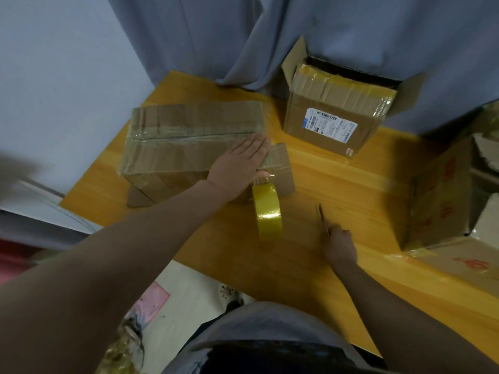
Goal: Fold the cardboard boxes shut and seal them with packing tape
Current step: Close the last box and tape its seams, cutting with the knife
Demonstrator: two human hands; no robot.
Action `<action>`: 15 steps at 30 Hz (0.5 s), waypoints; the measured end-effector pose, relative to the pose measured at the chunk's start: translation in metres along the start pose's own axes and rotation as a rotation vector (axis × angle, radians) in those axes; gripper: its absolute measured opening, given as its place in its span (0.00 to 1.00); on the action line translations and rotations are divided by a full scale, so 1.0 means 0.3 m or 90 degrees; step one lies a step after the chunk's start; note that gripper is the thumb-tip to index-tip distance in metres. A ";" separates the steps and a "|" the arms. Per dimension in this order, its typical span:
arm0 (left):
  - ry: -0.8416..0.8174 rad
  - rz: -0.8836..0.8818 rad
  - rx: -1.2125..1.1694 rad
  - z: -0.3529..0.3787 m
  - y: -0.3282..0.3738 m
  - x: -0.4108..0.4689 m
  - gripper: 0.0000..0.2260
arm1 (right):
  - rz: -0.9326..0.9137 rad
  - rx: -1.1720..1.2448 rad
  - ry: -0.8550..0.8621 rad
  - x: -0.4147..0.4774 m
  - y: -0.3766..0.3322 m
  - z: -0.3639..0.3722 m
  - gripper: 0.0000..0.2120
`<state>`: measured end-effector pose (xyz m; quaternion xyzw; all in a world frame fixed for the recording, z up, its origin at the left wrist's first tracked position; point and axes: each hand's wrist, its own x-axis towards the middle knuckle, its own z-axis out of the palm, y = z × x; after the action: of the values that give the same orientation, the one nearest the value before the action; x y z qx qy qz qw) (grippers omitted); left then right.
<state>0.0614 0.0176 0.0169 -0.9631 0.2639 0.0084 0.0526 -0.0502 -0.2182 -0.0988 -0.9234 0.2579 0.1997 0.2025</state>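
The flat box (189, 147) lay at the far left of the desk (351, 190), its flaps down and glossy tape already run across the top. My left hand (237, 163) was spread flat on its right end, fingers straight, pressing the strip where it turned over the edge. The tape roll (267, 211) stood just beside that corner, seemingly joined to the box by a short strip. My right hand (340, 244) pinched a thin blade (322, 217), perhaps a knife or scissors, the blur hid which, with its tip over the desk.

I judged I was at the cut: the blade had to reach the strip between roll and box.

Beyond stood a labelled box (329, 117), rear flaps up, and a red-printed box (442, 195) at the right. Behind hung a grey curtain (351, 36); pale floor (189, 279) lay below.
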 end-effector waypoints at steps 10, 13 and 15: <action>0.106 -0.074 -0.254 -0.037 -0.023 -0.059 0.36 | -0.277 0.599 -0.030 -0.106 -0.384 -0.300 0.11; 0.233 -0.220 -0.198 -0.022 0.040 -0.112 0.26 | -0.463 0.450 -0.107 -0.111 -0.489 -0.356 0.18; 0.314 -0.255 -0.274 -0.015 0.082 -0.156 0.17 | -0.502 0.340 -0.146 -0.071 -0.515 -0.339 0.20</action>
<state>0.0086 0.0200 0.0212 -0.9577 0.0675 -0.1789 -0.2151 0.0459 -0.1370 0.0383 -0.8385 -0.0934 0.1350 0.5195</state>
